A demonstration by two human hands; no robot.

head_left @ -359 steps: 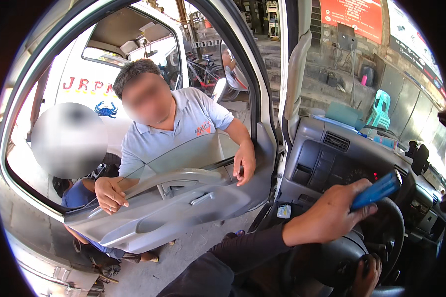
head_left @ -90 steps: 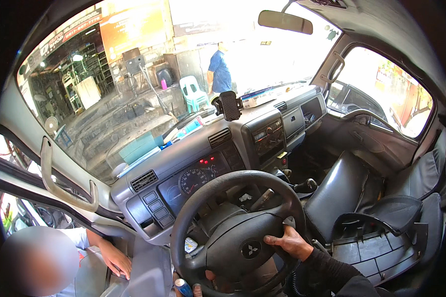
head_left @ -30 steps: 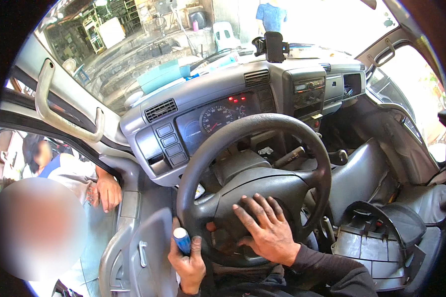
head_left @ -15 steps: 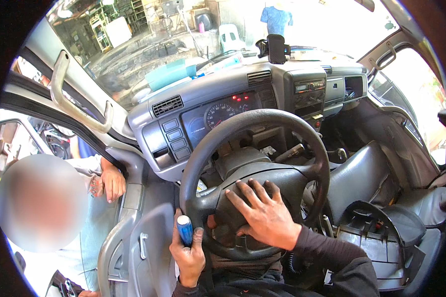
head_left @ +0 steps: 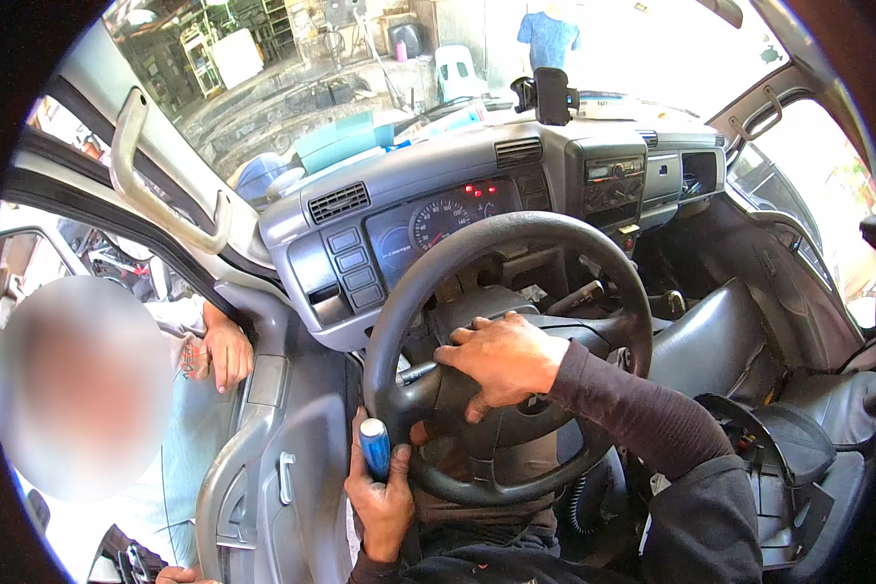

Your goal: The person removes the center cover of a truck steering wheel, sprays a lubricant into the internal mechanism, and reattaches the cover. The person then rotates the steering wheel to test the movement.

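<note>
My left hand (head_left: 382, 504) is closed around a blue screwdriver handle (head_left: 375, 450) with a pale end cap pointing up. It is just outside the lower left of the steering wheel rim (head_left: 387, 336), and the tool's shaft is hidden. My right hand (head_left: 506, 358) lies across the dark centre pad (head_left: 526, 422) of the wheel. Its fingers are apart and slightly bent near the pad's upper edge, with the thumb spread lower on the pad. I cannot see anything held in it.
Behind the wheel is an instrument cluster (head_left: 443, 222) with red lights lit. A phone holder (head_left: 552, 95) stands on the dashboard. At my left, another person's hand (head_left: 228, 355) rests on the door's window sill. Black trim pieces (head_left: 793, 443) lie by the right seat.
My right hand has turned and moved up on the centre pad, its fingers now pointing left and more bent. The left hand keeps the screwdriver. The view has shifted slightly.
</note>
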